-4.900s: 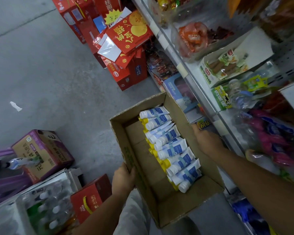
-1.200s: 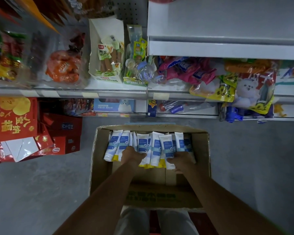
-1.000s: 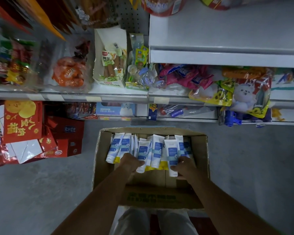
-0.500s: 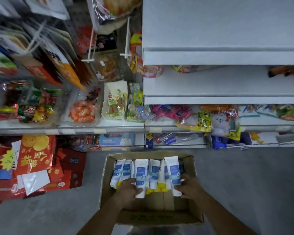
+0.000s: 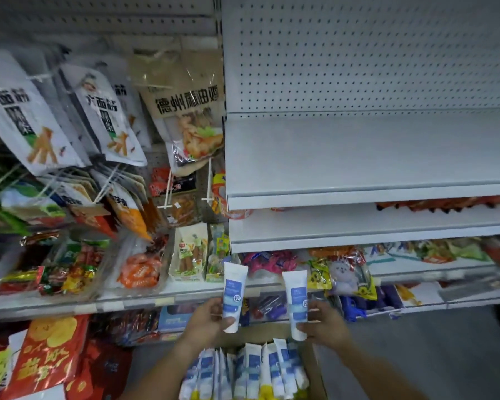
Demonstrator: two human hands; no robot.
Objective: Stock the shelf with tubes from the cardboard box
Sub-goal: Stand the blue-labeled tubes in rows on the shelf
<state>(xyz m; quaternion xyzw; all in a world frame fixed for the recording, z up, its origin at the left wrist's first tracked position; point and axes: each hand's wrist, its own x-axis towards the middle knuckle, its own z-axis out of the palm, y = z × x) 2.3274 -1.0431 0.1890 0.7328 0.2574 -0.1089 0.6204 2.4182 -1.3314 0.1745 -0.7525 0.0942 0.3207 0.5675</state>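
The left hand (image 5: 207, 319) grips a tube (image 5: 233, 295) upright just above the box (image 5: 316, 373), fingers curled round its lower half. The right hand (image 5: 326, 323) holds a second tube (image 5: 297, 304) the same way, also just above the box. More tubes (image 5: 251, 370) stand packed inside the box. The white shelf (image 5: 358, 160) sits well above the box.

— What do we see?
— We see the left tube (image 5: 233, 298) and right tube (image 5: 297, 306), white with blue labels, upright, crimped ends up, above the cardboard box (image 5: 315, 370). The other tubes (image 5: 251, 370) stand packed inside.
— The shelf (image 5: 358, 157)?
— White, pegboard-backed.
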